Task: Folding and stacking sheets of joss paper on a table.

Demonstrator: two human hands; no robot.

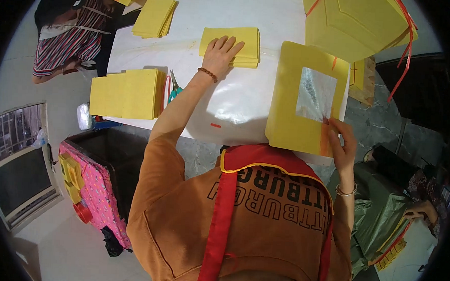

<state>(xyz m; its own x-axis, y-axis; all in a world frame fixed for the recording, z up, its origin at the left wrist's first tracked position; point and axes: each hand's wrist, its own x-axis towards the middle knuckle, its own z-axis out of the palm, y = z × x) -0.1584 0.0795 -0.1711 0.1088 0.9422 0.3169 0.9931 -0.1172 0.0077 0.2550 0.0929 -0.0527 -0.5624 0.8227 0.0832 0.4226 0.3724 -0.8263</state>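
In the head view, the left hand [222, 52] lies flat, fingers [232, 44] spread open, on a small stack of yellow paper sheets [239, 40] near the far edge of the white worktop [236, 106]. A beaded bracelet [208, 74] circles that wrist. The right hand [341, 140] pinches with closed fingers [332, 124] the lower right corner of a silver foil square [315, 93], which sits on top of a larger yellow stack [286, 118] at the near right corner of the worktop. A bangle [346, 192] sits on the right wrist.

Another yellow stack [126, 93] rests at the left edge of the worktop, with green-handled scissors [174, 89] just beside it. A further stack [154, 17] lies toward the far left corner. A big bundle of yellow paper tied with red string [355, 23] stands at the far right corner. A second person in a striped top [69, 38] sits beyond the left edge.
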